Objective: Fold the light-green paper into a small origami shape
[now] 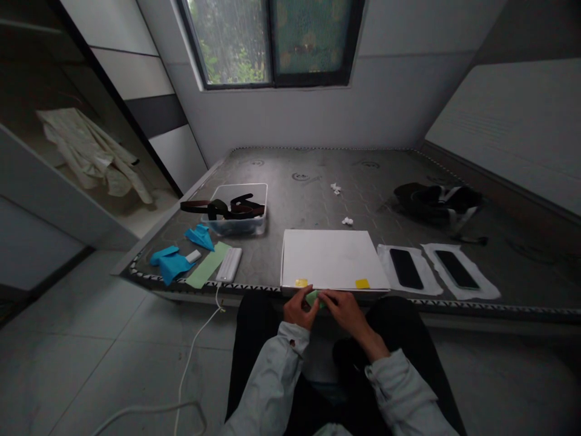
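Observation:
My left hand point(300, 307) and my right hand point(344, 310) meet in front of a white box point(329, 257). Between their fingertips is a small piece of green paper point(313, 297), partly hidden by the fingers; whether it is folded I cannot tell. Both hands are closed on it, at the near edge of the box. Two yellow pieces, one at the left point(301, 283) and one at the right point(362, 283), lie along the box's front edge. To the left, a longer green paper strip point(206, 266) lies beside a white power strip point(229, 264).
A clear plastic bin point(240, 227) holds dark belts. Blue pieces point(171, 265) lie at the left edge. Two dark phones point(406, 269) point(456, 269) rest on white sheets at right. A black bag point(438, 203) is behind them. A white cable point(193, 345) hangs down to the floor.

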`<state>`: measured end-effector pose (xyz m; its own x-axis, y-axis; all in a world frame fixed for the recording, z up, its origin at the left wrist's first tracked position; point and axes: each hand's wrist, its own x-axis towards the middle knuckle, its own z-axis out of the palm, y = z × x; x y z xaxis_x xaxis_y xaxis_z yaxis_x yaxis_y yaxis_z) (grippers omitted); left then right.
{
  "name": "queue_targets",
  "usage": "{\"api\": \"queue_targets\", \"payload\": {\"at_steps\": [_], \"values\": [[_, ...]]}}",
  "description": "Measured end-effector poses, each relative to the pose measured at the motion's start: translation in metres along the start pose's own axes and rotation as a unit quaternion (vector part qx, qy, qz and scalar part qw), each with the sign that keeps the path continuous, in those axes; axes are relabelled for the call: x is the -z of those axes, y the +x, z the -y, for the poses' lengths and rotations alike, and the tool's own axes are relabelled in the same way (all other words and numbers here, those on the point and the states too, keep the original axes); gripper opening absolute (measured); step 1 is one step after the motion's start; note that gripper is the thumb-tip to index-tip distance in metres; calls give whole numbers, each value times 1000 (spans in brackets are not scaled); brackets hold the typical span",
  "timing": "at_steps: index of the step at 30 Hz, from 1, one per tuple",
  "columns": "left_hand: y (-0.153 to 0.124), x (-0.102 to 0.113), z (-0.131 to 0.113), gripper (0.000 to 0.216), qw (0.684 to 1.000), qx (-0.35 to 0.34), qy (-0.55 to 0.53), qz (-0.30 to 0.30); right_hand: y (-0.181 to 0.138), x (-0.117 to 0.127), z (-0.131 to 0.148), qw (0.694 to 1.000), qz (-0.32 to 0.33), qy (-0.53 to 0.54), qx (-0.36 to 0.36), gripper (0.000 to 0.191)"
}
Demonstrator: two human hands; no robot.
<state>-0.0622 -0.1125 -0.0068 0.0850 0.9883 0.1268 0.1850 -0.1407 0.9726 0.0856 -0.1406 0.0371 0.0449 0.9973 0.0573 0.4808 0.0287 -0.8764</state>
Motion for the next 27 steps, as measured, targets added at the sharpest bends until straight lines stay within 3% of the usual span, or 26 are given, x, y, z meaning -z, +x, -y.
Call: {"api": "queue_targets", "payload": {"at_steps": [5, 9, 13, 17, 27], "values": [[-1, -3, 6, 31, 999, -35, 16, -29, -2, -3, 3, 999, 3, 3, 36, 24], [0, 0, 6, 31, 999, 2, 14, -29, -3, -3, 4, 999, -13, -7, 40, 23], [4, 5, 7, 34, 995, 52, -71, -47, -3, 0, 6, 998, -65, 17, 11, 26], [8, 8, 10, 35, 991, 52, -113, -59, -1, 3, 5, 991, -106, 70, -49, 34], [8, 8, 3, 30, 987, 62, -145, -32, 3, 4, 1, 973, -127, 174, -86, 44]]}}
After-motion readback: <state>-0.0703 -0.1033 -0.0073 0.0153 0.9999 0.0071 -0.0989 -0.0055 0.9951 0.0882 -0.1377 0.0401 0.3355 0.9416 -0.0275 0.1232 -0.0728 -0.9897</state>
